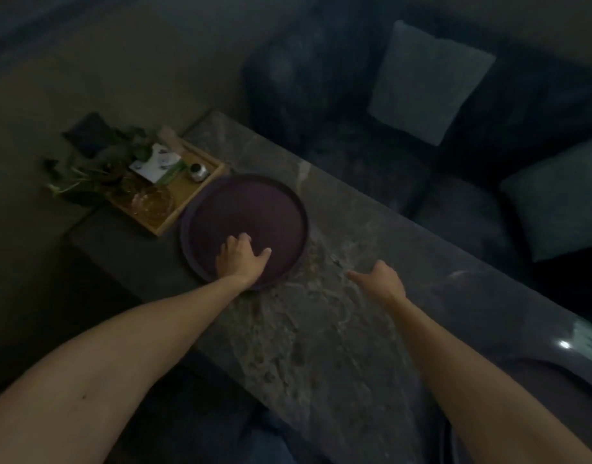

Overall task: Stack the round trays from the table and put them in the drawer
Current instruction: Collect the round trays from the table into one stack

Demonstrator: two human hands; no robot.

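Observation:
A dark purple round tray (247,205) lies flat on the grey marble table (321,329), toward its far left end. My left hand (242,257) rests inside the tray near its front rim, fingers spread, palm down, holding nothing. My right hand (380,279) hovers over the bare table to the right of the tray, fingers loosely apart and empty, thumb pointing toward the tray. A second dark round tray (562,386) shows partly at the bottom right, behind my right forearm. No drawer is in view.
A wooden rectangular tray (184,192) with a glass bowl, a small metal jar, cards and a leafy plant stands at the table's far left, touching the round tray. A dark sofa (371,128) with pale cushions runs behind the table. The room is dim.

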